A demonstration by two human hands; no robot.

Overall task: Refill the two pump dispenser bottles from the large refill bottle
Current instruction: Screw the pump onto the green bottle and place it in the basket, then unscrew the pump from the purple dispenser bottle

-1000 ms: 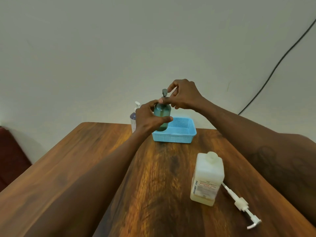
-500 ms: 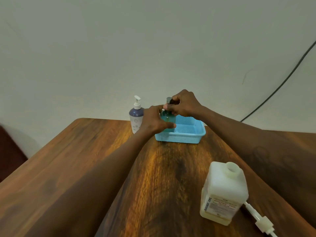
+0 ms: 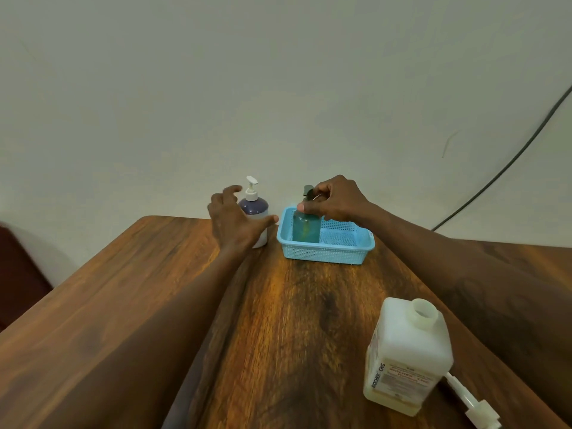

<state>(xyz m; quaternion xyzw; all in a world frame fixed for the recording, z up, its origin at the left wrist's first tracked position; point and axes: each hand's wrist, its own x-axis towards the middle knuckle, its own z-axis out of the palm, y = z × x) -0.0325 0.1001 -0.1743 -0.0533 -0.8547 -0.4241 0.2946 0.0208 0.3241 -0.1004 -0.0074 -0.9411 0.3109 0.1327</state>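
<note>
A teal pump bottle (image 3: 305,228) stands upright in the left end of a light blue mesh basket (image 3: 328,251) at the far edge of the table. My right hand (image 3: 333,202) grips its neck and dark pump head. A purple and white pump bottle (image 3: 255,212) stands just left of the basket. My left hand (image 3: 235,223) hovers in front of it with fingers spread, holding nothing. The large white refill bottle (image 3: 405,357) stands uncapped near the front right, a little pale liquid at its bottom.
A white pump with a long tube (image 3: 473,404) lies on the wooden table (image 3: 278,335) right of the refill bottle. A dark cable (image 3: 507,162) runs down the wall at the right. A dark red seat (image 3: 18,274) is at the left edge.
The teal bottle has come down into the basket. My left hand has let go of it and moved left to the purple bottle. The right hand stays on the pump top.
</note>
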